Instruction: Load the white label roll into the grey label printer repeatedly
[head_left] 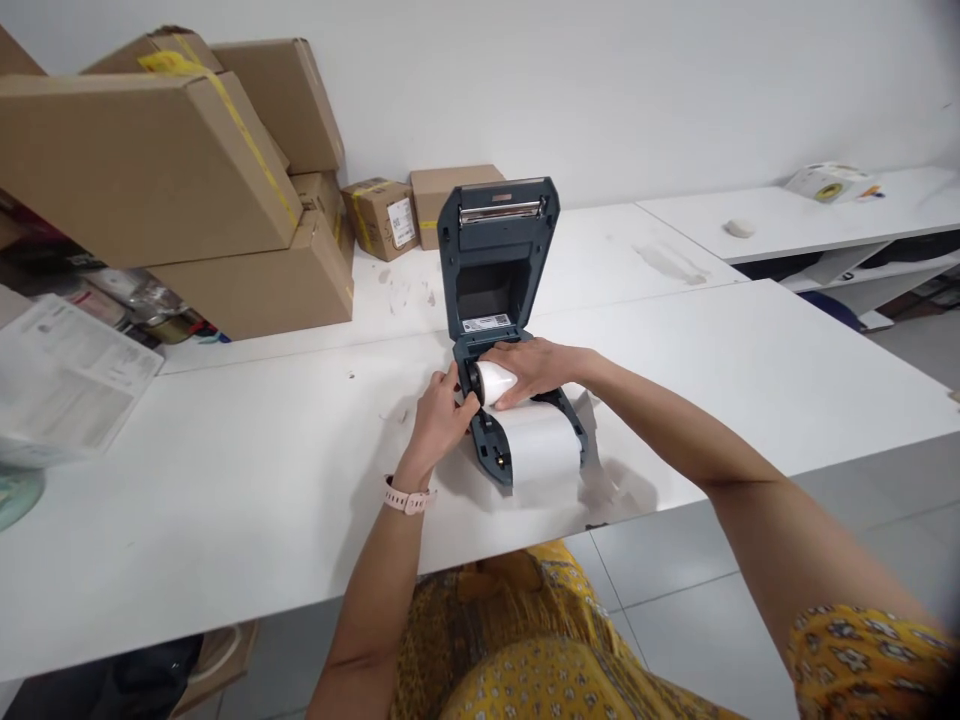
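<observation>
A dark grey label printer (491, 450) stands on the white table with its lid (499, 240) raised. Inside it sits a white roll of labels (495, 382), whose loose strip (544, 450) runs out over the printer's front. My right hand (532, 368) is wrapped over the roll from the right. On the other side, my left hand (442, 415) grips the printer's left edge beside the roll's end, thumb on the inside and fingers outside. A crumpled piece of backing paper (600, 465) lies to the right of the printer.
Cardboard boxes (142, 160) are stacked at the back left, with smaller cartons (380, 218) by the wall. A plastic-wrapped packet with printed paper (67, 380) lies at the far left. A white box (831, 183) rests on the shelf unit at the right. The table's front edge is close to my body.
</observation>
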